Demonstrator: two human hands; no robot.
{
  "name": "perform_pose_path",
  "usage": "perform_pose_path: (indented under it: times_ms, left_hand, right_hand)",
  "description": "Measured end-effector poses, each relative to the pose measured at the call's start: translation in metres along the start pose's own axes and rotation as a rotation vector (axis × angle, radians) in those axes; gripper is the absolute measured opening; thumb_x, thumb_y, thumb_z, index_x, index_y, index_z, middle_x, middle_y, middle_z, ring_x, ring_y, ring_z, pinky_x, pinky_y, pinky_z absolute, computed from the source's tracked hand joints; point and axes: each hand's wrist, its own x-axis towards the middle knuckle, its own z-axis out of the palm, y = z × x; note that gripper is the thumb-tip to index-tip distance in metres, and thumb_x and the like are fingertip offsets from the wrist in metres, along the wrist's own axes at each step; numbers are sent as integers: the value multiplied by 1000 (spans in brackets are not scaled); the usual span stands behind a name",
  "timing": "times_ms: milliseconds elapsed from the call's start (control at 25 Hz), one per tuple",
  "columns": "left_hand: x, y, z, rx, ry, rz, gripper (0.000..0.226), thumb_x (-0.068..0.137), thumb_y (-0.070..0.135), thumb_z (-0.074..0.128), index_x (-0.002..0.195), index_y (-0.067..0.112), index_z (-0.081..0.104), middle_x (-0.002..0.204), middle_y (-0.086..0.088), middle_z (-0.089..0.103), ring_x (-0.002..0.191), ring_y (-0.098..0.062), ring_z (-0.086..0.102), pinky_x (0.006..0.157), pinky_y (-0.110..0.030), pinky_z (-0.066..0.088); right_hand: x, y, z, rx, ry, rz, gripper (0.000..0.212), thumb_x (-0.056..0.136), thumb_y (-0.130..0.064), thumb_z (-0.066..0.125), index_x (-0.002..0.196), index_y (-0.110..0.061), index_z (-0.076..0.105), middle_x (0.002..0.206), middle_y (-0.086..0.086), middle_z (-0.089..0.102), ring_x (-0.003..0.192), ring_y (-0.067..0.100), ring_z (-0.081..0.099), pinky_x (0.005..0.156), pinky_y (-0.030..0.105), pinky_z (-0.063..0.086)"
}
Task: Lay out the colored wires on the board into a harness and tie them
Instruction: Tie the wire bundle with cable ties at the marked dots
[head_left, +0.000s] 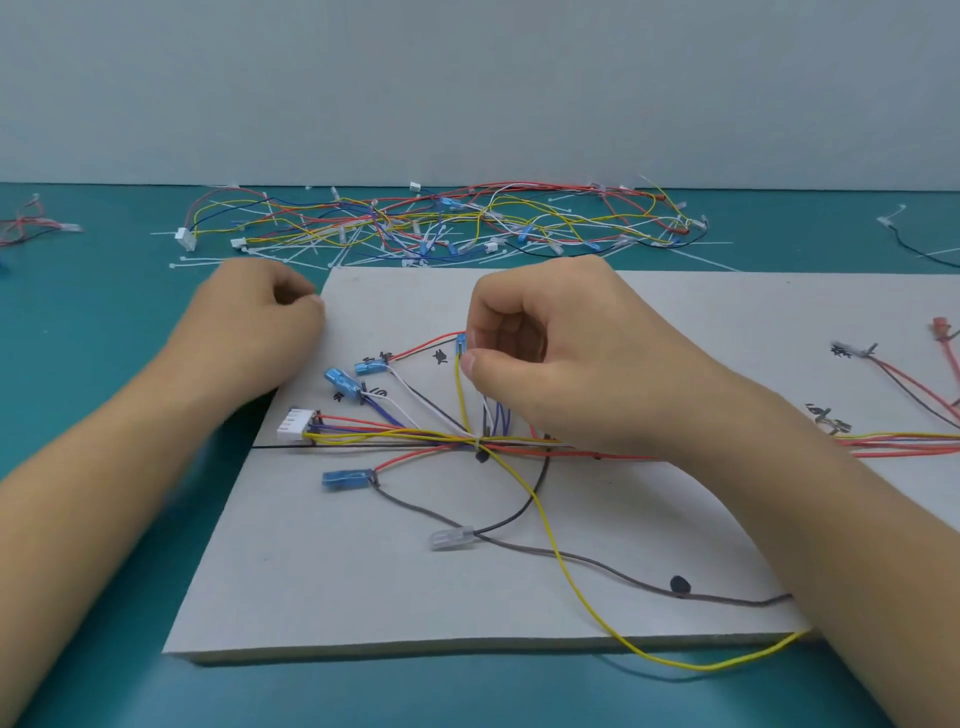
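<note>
Teal table mat (93, 519), plain pale wall (467, 78) behind. Grey board (363, 597) sits on the mat, near edge toward the camera, with handwritten marks and black dots on it.

Far side, past the board: loose pile of coloured wires (441, 223) mixed with white cable ties (291, 257). Small wire bundle (36, 223) far left, stray black wire (914, 249) far right.

Harness wires (395, 434) are on the board and fan out from a crossing near its middle. White connector (297, 425) at the left end, blue terminals (343, 383) just beyond it, clear terminal (452, 538) nearer. Yellow wire (561, 561) loops over the near edge. More red wires run off right.

Right forearm covers the middle-right run of the harness.

Right hand (571, 353): fingers curled, thumb and forefinger pinching at the small blue terminal (460, 345) on the yellow wire's far end.

Left hand (254, 322): fingers curled, resting at the board's far-left corner. Can't tell if it holds anything.
</note>
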Motion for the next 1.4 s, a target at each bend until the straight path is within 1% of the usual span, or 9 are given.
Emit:
perform_pose_path:
  times_ms: [80,200,360,480,640,800,920,1160,1400]
  left_hand:
    - [16,-10,10,103,19,-2,25,97,15,53,102,15,77,99,-8,75,96,-30,64,84,-34,46]
    - [50,-15,8,121,10,-42,33,92,3,53,111,15,78,103,-13,76,95,-34,68,91,-37,54]
    - [83,-22,5,152,17,-58,24,90,14,69,112,20,77,98,-15,76,88,-34,69,95,-41,56]
    - [88,-19,19,260,92,48,20,83,14,64,94,20,79,97,-11,73,93,-34,64,84,-37,51]
    - [98,-25,14,240,54,32,11,89,13,64,85,16,74,83,-13,75,53,-26,64,59,-27,50]
    - [102,-20,17,542,-31,104,13,92,13,57,97,9,68,103,-20,69,93,-39,62,84,-45,52]
    - [103,-13,10,709,-133,105,11,94,17,54,98,14,64,105,-14,65,97,-39,60,80,-43,48]
    - [101,-19,-3,322,-123,182,7,88,21,78,82,24,76,88,-4,74,80,-24,64,83,-38,53]
    - [107,-9,1,119,-117,-16,27,79,41,88,80,16,78,75,-10,72,62,-20,59,58,-27,49]
  right_hand:
    - [0,0,0,-10,-2,1,13,86,-11,68,74,-14,65,58,-6,58,50,5,52,49,17,41]
    - [0,0,0,-11,7,1,13,86,-11,67,73,-14,65,56,-7,57,50,4,50,50,17,40]
    - [1,3,-1,-15,3,7,13,86,-11,67,73,-14,64,58,-6,58,51,5,50,50,19,42]
    - [2,5,-1,-16,9,2,13,87,-12,67,74,-14,64,59,-6,58,52,5,49,51,19,42]
    - [2,6,0,4,-5,-6,14,88,-12,67,75,-15,64,59,-6,57,52,6,50,50,20,42]
    - [1,6,0,5,-2,0,13,88,-12,67,76,-14,64,60,-6,57,52,6,49,50,21,43]
    - [2,6,0,-6,2,-3,13,88,-13,68,76,-13,65,60,-6,56,53,6,48,52,19,41]
    - [1,5,0,5,-10,-6,13,89,-13,67,76,-13,64,59,-6,56,52,6,49,50,22,43]
    - [1,6,0,1,-12,-1,14,89,-13,67,75,-14,64,59,-6,56,51,6,49,51,22,43]
